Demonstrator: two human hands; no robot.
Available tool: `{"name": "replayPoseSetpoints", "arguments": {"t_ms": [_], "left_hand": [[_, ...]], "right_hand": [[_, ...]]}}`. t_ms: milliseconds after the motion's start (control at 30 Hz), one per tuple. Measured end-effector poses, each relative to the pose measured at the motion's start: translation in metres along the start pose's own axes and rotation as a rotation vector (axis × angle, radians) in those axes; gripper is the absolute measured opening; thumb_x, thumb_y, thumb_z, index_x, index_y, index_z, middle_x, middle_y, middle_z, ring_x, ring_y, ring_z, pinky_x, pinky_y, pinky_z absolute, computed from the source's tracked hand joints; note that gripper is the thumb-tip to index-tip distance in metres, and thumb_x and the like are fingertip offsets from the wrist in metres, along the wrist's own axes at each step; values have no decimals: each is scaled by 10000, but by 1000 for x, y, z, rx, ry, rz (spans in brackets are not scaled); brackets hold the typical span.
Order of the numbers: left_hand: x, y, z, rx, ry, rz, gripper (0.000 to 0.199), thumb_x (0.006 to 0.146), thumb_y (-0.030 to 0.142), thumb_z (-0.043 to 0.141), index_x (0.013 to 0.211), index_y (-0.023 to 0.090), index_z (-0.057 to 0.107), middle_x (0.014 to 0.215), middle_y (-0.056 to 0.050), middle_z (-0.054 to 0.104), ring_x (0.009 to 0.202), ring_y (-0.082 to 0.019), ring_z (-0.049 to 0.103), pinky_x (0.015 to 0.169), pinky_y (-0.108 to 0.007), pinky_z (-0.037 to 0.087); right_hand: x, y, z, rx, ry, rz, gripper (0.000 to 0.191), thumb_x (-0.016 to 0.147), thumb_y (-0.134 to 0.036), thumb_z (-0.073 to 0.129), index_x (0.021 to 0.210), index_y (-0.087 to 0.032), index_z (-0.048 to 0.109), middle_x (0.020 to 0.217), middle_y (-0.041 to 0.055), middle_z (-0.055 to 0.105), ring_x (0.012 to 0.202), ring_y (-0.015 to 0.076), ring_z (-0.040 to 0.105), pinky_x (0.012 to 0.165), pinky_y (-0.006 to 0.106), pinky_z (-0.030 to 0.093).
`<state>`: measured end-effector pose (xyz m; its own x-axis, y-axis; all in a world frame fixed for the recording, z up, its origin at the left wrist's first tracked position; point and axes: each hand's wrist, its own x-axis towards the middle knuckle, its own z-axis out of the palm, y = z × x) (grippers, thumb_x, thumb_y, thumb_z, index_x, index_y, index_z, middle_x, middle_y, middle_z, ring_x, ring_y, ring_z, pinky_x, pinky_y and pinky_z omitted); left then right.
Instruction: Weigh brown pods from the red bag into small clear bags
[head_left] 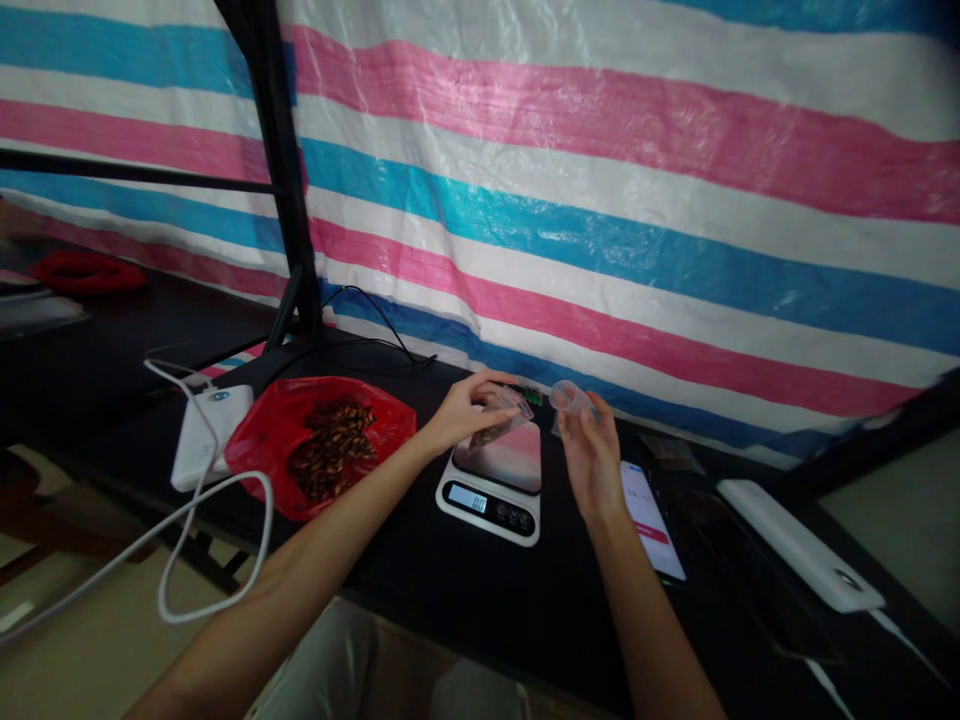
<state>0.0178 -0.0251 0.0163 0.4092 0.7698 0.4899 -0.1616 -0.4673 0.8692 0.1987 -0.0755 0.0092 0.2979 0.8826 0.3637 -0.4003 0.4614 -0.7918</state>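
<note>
My left hand is closed on a small clear plastic bag with something brown in its lower part. The bag hangs tilted over the metal plate of a white kitchen scale, whose display reads 0.0. To the right of the scale, my right hand grips a small translucent plastic cup, its round end turned toward me. An open red plastic bag full of brown, seed-like pieces lies left of the scale, beyond my left forearm.
A lit phone lies right of my right hand, near a dark phone and a long white power bank. At left are a white device and a looping white cable. A striped plastic sheet hangs behind the black table.
</note>
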Motion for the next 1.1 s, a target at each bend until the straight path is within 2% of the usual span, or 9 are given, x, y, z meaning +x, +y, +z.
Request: {"name": "replayPoseSetpoints", "arguments": {"t_ms": [200,433,533,600,700,800,900,1033,1100], "left_hand": [[-2,-1,7,-51,-97,14,490,654,288,731,1077,112,558,978,-115,668,867,-178,638,786,-273,470],[-4,5,10,-79,-97,-18,458,635,281,740,1031,112,584,936,-91,666,839,-163,628,764,-257,462],[-3,5,8,-28,-89,-19,443,653,289,723,1032,105,585,942,-101,673,826,-164,631,738,-251,457],[-1,6,4,53,-44,-5,428,676,302,701,1036,104,585,909,-100,685,804,-164,632,692,-238,448],[1,8,-8,232,52,69,411,691,327,682,1034,122,588,874,-76,695,752,-149,621,661,-234,435],[1,10,-20,433,93,138,396,685,332,683,1032,165,594,902,-40,690,732,-139,602,693,-247,436],[0,10,-22,601,77,161,392,685,340,679,1043,201,601,949,-24,674,806,-162,596,751,-269,429],[-4,5,-10,704,-10,178,403,679,394,680,1033,213,619,958,-38,655,892,-204,573,838,-312,401],[-6,2,-4,712,-65,196,455,685,416,673,1087,218,590,1029,-49,634,949,-216,554,876,-328,384]], "right_hand": [[-8,-6,11,-184,-105,-115,278,748,-235,644,1023,-246,613,1175,52,606,1104,191,546,1012,416,340],[-15,-9,15,-297,-169,-161,298,745,-236,647,1043,-245,638,1202,61,593,1151,218,509,1020,427,327],[-14,-8,15,-245,-99,-131,375,737,-258,656,1108,-260,605,1214,57,586,1132,214,523,1012,434,335],[-12,-7,13,-207,-32,-113,400,734,-281,658,1129,-261,594,1244,50,563,1149,208,506,1019,431,327],[-6,-5,6,-178,52,-76,386,716,-302,671,1094,-251,611,1246,41,547,1139,190,501,1007,411,346],[1,-1,-2,-158,113,-35,353,683,-310,696,1024,-246,630,1144,30,587,1056,163,543,974,393,380],[5,3,-9,-141,135,-2,346,667,-317,704,995,-240,630,1058,21,610,982,147,570,955,388,392],[7,7,-12,-113,145,30,353,640,-299,722,975,-232,633,1038,10,617,953,131,576,957,369,380],[8,8,-13,-109,152,42,349,630,-291,728,962,-231,636,1021,3,624,940,126,579,956,360,378]]}}
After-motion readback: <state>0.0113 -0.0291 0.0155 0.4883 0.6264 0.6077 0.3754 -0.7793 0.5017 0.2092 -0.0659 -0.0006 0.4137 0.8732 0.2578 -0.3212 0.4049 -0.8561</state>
